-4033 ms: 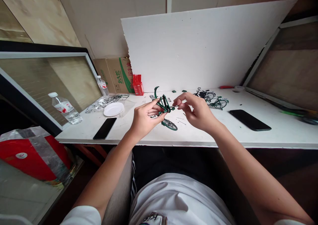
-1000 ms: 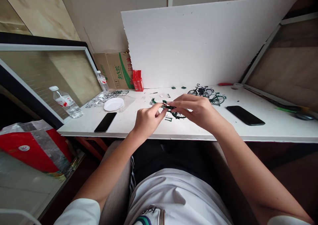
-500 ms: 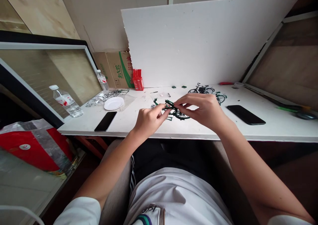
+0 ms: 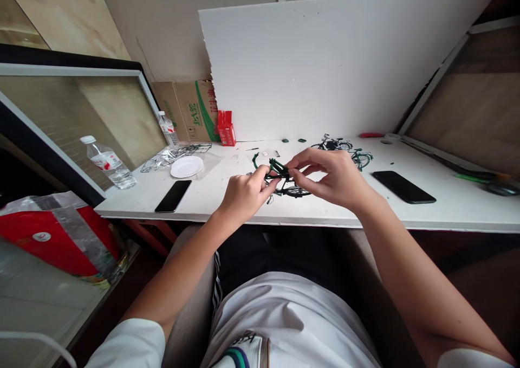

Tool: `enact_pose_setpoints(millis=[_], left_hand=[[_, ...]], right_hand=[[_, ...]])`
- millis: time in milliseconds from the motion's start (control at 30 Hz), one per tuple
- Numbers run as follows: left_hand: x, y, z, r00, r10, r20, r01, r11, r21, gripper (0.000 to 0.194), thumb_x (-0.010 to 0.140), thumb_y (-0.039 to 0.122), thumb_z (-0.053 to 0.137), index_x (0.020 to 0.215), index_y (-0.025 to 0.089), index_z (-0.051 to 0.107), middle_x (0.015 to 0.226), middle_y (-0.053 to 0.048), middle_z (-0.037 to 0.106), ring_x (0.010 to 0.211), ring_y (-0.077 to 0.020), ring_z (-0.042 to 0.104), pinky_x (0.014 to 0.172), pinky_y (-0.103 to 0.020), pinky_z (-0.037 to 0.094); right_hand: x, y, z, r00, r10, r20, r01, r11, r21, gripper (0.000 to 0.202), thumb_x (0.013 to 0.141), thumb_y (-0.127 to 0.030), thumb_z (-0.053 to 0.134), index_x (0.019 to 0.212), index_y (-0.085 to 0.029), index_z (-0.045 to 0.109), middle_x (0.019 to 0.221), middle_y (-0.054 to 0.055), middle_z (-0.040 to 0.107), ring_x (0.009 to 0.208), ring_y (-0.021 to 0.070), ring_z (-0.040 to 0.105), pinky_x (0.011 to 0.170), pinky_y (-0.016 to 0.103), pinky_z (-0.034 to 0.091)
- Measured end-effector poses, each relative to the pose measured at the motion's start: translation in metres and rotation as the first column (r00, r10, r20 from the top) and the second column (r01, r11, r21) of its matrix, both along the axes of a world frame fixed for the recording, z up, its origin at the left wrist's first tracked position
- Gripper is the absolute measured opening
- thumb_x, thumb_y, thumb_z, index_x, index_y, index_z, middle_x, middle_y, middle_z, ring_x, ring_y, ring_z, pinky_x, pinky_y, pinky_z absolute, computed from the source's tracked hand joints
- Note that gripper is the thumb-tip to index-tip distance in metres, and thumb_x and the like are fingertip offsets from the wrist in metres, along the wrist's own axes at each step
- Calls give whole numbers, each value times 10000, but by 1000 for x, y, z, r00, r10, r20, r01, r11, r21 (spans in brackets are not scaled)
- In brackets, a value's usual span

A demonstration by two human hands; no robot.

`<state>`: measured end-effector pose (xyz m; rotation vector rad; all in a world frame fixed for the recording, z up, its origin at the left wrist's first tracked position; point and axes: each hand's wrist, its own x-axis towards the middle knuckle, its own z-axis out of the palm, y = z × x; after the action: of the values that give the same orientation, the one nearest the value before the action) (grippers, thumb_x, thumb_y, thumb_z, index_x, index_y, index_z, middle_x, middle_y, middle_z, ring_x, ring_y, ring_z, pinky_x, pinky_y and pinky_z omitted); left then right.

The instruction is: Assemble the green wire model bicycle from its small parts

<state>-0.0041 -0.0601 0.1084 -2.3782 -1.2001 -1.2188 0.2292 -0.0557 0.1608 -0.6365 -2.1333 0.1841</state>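
Between my two hands is a small dark green model bicycle (image 4: 278,167), held just above the white table. My left hand (image 4: 246,194) pinches it from the left, thumb and forefinger closed on its frame. From the right, my right hand (image 4: 331,175) closes thumb and fingers on the frame near its middle. A spoked wheel (image 4: 298,191) shows below my right fingers, and a curved green mudguard-like piece (image 4: 255,160) sticks up at the left. My fingertips hide part of the frame.
Behind my right hand stand a black model bicycle (image 4: 332,143) and a green one (image 4: 361,159). Phones lie at left (image 4: 173,196) and right (image 4: 403,187). A white plate (image 4: 187,167), parts sprues (image 4: 179,154), a water bottle (image 4: 108,162) and a red box (image 4: 226,128) are on the table (image 4: 219,208).
The model bicycle has turned slightly in my hands, its curved green end now standing higher. My right fingers have shifted a little on the frame. Both hands keep their hold.
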Motion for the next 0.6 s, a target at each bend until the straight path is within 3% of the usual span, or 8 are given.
enact_pose_setpoints(millis=[233, 333, 600], left_hand=[[-3, -2, 4, 997, 41, -62, -38, 998, 50, 215, 1055, 407, 644, 1013, 198, 677, 606, 22, 695, 511, -127, 621, 572, -243, 374], [-4, -3, 4, 995, 49, -88, -40, 994, 98, 250, 1068, 429, 618, 1007, 197, 688, 595, 14, 689, 498, -128, 607, 562, -254, 358], [-7, -5, 9, 990, 47, -131, -14, 969, 248, 252, 1102, 395, 566, 1087, 174, 686, 604, 14, 699, 512, -120, 644, 529, -261, 331]], right_hand=[[3, 2, 2, 994, 62, 93, -71, 993, 94, 205, 1049, -282, 646, 1132, -245, 830, 1043, 74, 820, 868, 194, 773, 675, 296, 621], [4, 1, 2, 992, 67, 108, -80, 990, 117, 241, 1077, -260, 598, 1148, -252, 828, 1065, 78, 811, 891, 200, 772, 727, 326, 615], [1, -10, 4, 992, -4, 130, -10, 994, 108, 178, 1030, -187, 635, 1071, -217, 806, 1086, 74, 798, 888, 199, 761, 796, 344, 644]])
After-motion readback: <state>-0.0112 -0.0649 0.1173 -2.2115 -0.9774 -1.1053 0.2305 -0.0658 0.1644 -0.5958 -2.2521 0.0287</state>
